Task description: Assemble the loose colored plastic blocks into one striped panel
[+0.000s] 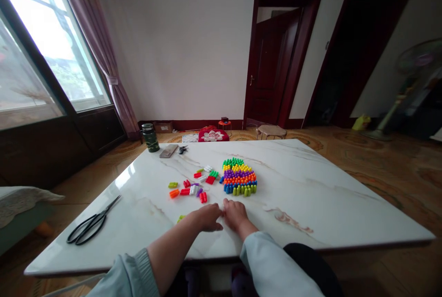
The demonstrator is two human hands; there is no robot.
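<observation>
Head view: the fingertips of the left hand [208,218] and the right hand [235,214] nearly meet over the near part of a white table [311,168]. The left hand's thumb sits apart on its near side, while the right hand's fingers bend downward and lie close together; whether either hand pinches a small piece between its fingertips, I cannot tell. Just beyond the right hand stands a block of colored pegs [239,175], banded green at the far end, then yellow, purple, orange, blue and lime at the near end. A small blue piece [221,180] sits by its left edge. To the left of the block, loose pieces [185,191] in red, white, orange, purple, green and lime lie scattered, and a lime piece [181,218] shows beside the left forearm. Farther left and near lies a pair of scissors [101,217] with black handles, its tips pointing away. At the far left of the table are a green patterned flask [150,137], a phone [169,151] and some keys [183,149]. Past the table, a red cushion [213,136] and a round stool [271,130] stand before the wall, with a dark red door [271,66] behind, a purple curtain [103,53] at the left and a fan [393,108] at the right.
</observation>
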